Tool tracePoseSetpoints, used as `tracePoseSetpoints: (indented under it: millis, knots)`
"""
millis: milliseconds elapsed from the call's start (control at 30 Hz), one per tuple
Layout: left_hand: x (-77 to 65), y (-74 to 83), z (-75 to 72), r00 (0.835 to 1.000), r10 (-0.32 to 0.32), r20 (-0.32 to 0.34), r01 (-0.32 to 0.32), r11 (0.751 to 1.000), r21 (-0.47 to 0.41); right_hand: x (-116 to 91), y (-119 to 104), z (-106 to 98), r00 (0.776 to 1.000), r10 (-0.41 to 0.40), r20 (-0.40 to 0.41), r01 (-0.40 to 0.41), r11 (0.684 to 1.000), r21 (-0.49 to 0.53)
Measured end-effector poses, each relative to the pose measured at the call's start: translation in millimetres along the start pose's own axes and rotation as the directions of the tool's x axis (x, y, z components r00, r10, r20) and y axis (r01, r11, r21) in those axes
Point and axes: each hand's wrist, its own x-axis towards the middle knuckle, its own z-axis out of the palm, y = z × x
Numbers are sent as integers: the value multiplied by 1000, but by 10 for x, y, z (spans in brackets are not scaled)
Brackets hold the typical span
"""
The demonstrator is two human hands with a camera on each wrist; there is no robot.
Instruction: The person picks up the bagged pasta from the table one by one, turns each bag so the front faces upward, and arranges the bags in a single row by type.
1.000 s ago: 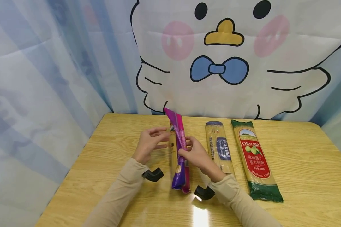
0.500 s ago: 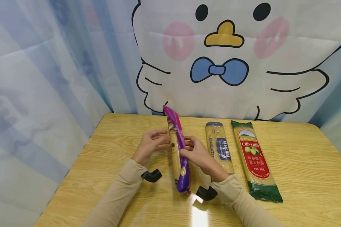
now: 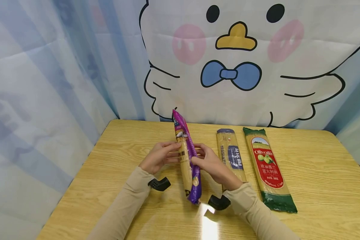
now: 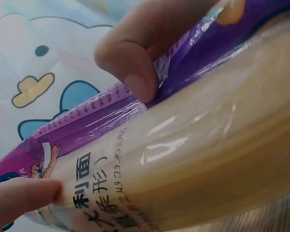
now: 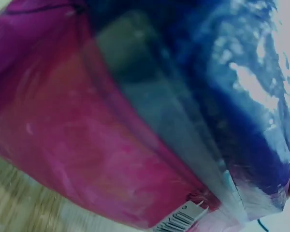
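Note:
A purple and pink spaghetti packet (image 3: 185, 166) with a clear window stands tilted on edge between both hands, over the middle of the table. Its right side is pinched by my right hand (image 3: 211, 165), thumb on the front and fingers behind. My left hand (image 3: 159, 157) has its thumb on the front at the left edge, other fingers at that side and partly hidden. In the left wrist view, dark printed characters show on the window, with one fingertip (image 4: 43, 191) against the film. The right wrist view shows the packet's pink back (image 5: 87, 145) and a barcode.
Right of the hands lie a blue-labelled spaghetti packet (image 3: 230, 150), partly behind the right forearm, and a green-ended one with a red label (image 3: 268, 163). A cartoon-printed curtain (image 3: 228, 103) hangs along the wooden table's (image 3: 132, 136) back edge.
The spaghetti packet has turned so its clear window faces up more and its pink part is hidden from the head view. My left hand has closed in from beside it onto its left edge.

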Motion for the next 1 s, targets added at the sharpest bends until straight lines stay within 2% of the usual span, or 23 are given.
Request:
tracePoseSetpoints:
  millis: [233,333,500,733,867,1000]
  knots:
    - [-19,2,54,995,76,-63,-78,997,-18,-11,-33,-53,997,-30,75,30,1000,6]
    - [-40,30,87,989,103,-105,-105,994,-12,-29,-68,-67,995,-42,90,44,999,-26]
    - [-67,71,119,980,114,-162,-116,993,-3,-109,-166,-91,995,-86,49,92,984,-154]
    - [-93,127,155,962,150,-230,-148,989,26,-222,-317,-36,975,-216,-53,187,925,-331]
    - [-98,135,181,950,171,-259,-167,985,40,-253,-346,17,971,-227,-72,179,896,-406]
    - [-94,123,220,939,200,-279,-194,980,48,-260,-348,60,978,-200,-57,162,903,-398]
